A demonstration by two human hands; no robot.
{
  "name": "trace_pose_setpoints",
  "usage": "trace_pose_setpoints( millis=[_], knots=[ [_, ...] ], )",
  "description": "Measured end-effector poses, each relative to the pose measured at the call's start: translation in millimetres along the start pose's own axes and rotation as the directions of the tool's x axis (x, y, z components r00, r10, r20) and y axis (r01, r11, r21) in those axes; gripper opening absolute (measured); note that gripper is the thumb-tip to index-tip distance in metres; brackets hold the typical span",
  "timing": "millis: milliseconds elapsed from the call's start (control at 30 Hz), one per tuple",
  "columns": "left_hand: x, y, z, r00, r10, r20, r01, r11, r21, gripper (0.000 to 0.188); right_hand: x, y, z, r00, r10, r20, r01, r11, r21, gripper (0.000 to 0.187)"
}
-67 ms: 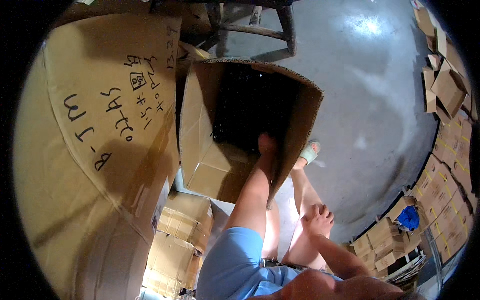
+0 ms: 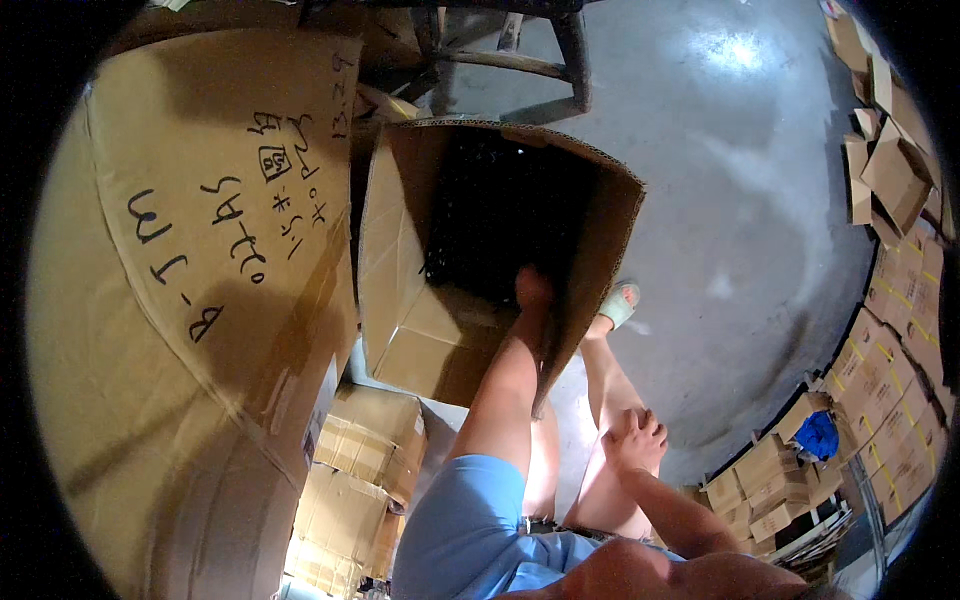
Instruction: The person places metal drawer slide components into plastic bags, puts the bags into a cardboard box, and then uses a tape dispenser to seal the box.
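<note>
My left hand (image 2: pixel 533 288) is down inside an open cardboard box (image 2: pixel 405 350), among a dark mass (image 2: pixel 490 220) with a few tiny bright glints. What that mass is made of is too dark to make out. The fingers are lost in the shadow, so a grip cannot be seen. My right hand (image 2: pixel 637 440) lies on my right leg (image 2: pixel 610 485) with its fingers spread, holding nothing. A blue sleeve (image 2: pixel 465 515) covers my upper left arm.
A large carton (image 2: pixel 200 400) with black handwriting stands close on the left. Smaller taped cartons (image 2: pixel 345 500) are stacked below it. A wooden stool (image 2: pixel 510 62) is beyond the box. Cartons (image 2: pixel 890 370) and a blue bundle (image 2: pixel 817 435) line the right side of the grey floor (image 2: pixel 740 250).
</note>
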State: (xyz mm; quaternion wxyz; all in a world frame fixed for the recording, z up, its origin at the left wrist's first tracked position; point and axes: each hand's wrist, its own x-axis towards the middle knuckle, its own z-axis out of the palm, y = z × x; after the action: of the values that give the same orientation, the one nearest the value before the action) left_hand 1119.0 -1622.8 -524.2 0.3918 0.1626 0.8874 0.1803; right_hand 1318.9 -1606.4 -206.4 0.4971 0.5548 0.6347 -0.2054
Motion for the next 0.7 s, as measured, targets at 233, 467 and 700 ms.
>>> trace_pose_setpoints(
  millis=[233,467,700],
  knots=[
    [0.8,-8.8,4.1,0.997,-0.036,0.063,0.031,0.997,0.074,0.031,1.1,0.2,5.3,1.000,0.001,-0.027,-0.001,1.000,0.008,0.057],
    [-29.2,38.7,-57.8,0.992,0.089,0.093,-0.088,0.996,-0.023,0.029,0.5,-2.1,2.3,0.999,-0.010,-0.050,0.011,1.000,0.013,0.057],
    [-106.3,83.5,-159.9,0.990,0.001,-0.144,-0.047,0.947,-0.319,0.023,-0.6,14.6,-3.7,0.995,-0.032,0.090,0.022,0.994,0.110,0.053]
  ],
)
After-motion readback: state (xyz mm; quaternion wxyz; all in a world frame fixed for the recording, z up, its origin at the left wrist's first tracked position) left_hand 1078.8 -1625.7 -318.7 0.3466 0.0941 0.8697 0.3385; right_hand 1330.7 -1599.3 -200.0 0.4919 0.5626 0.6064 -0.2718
